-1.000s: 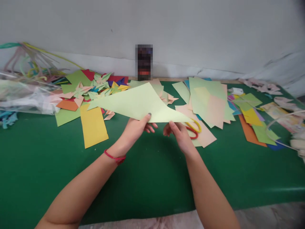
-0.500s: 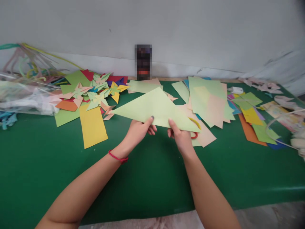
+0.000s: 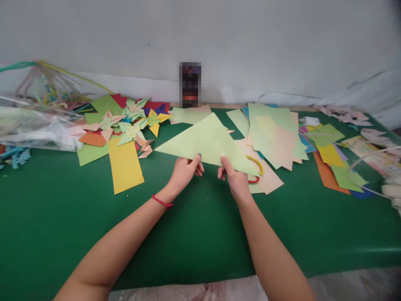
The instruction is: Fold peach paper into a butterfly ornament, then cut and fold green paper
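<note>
A light green sheet of paper (image 3: pixel 208 140), folded into a triangle, is held up over the green table with its peak pointing away from me. My left hand (image 3: pixel 186 169) pinches the near long edge left of its middle, thumb on top and fingers curled beneath. Farther right on the same edge, my right hand (image 3: pixel 234 175) grips it in the same way. Behind the paper's right corner show the yellow and red handles of a pair of scissors (image 3: pixel 257 165); the rest of them is hidden. They lie by a pale pink sheet (image 3: pixel 271 179).
Folded paper stars (image 3: pixel 134 121) heap at the back left, beside a yellow sheet (image 3: pixel 125 167). A clear plastic bag (image 3: pixel 34 125) lies far left. Pale green and pink sheets (image 3: pixel 275 133) spread right of centre; coloured paper (image 3: pixel 332 150) and a white cable (image 3: pixel 354 167) lie farther right.
The folded paper's left corner has shifted slightly right and its right corner slightly left. My left forearm has moved a little right in view. Both hands keep their hold.
</note>
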`<state>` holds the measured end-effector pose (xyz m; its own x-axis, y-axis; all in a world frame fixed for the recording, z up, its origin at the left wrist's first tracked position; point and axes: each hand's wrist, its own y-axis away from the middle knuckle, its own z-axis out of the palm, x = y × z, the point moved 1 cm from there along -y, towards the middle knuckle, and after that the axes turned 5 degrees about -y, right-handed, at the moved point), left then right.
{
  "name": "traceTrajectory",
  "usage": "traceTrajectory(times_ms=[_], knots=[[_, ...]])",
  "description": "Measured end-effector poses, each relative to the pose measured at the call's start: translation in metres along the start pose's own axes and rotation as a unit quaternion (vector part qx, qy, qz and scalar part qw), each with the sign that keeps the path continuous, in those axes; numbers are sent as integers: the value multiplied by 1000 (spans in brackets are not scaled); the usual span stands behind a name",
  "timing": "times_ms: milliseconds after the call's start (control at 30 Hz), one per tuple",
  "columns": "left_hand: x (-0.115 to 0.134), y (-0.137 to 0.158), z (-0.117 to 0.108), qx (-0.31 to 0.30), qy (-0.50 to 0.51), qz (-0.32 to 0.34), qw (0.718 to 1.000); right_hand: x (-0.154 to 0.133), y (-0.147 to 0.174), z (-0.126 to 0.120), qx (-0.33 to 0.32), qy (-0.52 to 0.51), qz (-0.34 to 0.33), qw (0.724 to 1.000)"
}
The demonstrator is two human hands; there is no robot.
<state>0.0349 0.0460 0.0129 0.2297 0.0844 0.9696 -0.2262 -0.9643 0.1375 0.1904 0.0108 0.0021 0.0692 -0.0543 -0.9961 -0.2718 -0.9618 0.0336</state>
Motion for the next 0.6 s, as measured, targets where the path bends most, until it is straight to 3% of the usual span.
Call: traceTrajectory(times_ms=[200,600], knots=[[-25,10,15,7,-25,-7,1000,4,-1,10,-44,62,-34,997],[-40,36,16,-8,-70,-63,995,25,-4,24,-80,124,-42,988]])
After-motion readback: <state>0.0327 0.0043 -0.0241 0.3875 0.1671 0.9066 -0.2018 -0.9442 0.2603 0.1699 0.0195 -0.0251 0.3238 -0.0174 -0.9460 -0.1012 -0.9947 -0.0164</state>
